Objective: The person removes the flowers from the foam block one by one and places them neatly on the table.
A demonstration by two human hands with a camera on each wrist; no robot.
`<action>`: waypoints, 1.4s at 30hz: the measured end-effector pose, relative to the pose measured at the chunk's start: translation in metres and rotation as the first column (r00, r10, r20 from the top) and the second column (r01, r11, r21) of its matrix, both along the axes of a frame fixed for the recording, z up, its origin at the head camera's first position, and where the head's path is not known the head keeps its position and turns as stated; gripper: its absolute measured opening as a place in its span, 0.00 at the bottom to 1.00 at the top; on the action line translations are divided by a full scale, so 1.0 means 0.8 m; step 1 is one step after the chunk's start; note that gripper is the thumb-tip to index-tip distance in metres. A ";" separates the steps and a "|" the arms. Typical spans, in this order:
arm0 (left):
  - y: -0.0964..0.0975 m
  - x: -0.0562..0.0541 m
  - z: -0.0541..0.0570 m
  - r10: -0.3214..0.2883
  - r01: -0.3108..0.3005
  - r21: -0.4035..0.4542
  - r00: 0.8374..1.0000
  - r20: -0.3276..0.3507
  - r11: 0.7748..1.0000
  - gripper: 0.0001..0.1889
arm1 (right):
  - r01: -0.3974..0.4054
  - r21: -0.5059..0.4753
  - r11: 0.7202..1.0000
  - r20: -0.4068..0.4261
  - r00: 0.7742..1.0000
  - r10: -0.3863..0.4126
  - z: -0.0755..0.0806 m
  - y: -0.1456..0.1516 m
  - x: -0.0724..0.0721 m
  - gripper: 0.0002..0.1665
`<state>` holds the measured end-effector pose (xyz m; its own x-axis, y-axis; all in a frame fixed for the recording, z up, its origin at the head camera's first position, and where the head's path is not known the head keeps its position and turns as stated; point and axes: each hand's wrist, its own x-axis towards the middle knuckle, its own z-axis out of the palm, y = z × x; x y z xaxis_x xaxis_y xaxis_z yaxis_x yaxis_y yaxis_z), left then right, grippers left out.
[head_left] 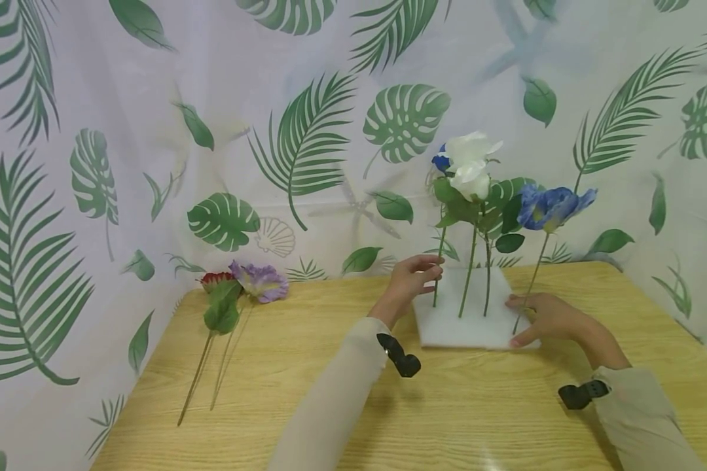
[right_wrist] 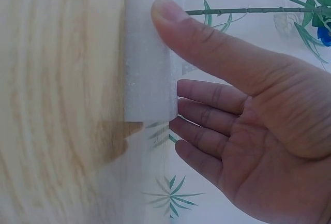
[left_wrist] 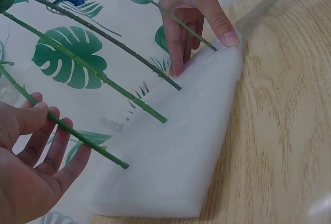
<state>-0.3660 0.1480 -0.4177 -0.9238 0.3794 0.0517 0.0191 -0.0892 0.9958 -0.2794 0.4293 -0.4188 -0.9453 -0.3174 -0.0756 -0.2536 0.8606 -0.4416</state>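
A white foam block [head_left: 477, 330] lies on the table with several artificial flower stems standing in it. My left hand [head_left: 409, 282] pinches the leftmost green stem [left_wrist: 98, 149] between thumb and fingers, a little above the foam. That stem rises toward a blue flower [head_left: 440, 159], mostly hidden behind the white roses [head_left: 470, 167]. My right hand [head_left: 550, 320] holds the foam's right edge, its thumb on the top and its fingers along the side. Close to this hand, a stem with a ruffled blue flower [head_left: 550, 208] leans to the right.
On the table's left side lie a red flower [head_left: 215, 280] with green leaves and a purple flower [head_left: 262, 282], their stems pointing toward the front. A leaf-printed cloth [head_left: 324, 255] hangs behind the wooden table [head_left: 259, 373].
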 end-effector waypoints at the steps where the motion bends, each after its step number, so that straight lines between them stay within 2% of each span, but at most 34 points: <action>1: 0.000 0.000 0.000 0.000 0.000 0.006 1.000 -0.004 1.000 0.14 | 0.000 0.000 1.000 0.001 1.000 0.000 0.001 0.000 0.001 0.54; 14: 0.000 0.001 0.001 0.018 -0.018 0.045 1.000 0.002 0.999 0.13 | -0.005 0.006 1.000 0.012 1.000 0.005 0.001 -0.001 0.000 0.54; 25: -0.002 -0.001 -0.001 0.025 -0.025 0.040 0.999 0.023 0.999 0.12 | 0.016 0.011 1.000 0.030 0.999 -0.016 0.007 -0.005 0.004 0.53; 42: 0.002 -0.004 -0.001 0.060 -0.061 0.068 0.998 0.021 0.996 0.11 | 0.007 0.014 1.000 0.019 1.000 -0.007 0.002 -0.002 0.001 0.54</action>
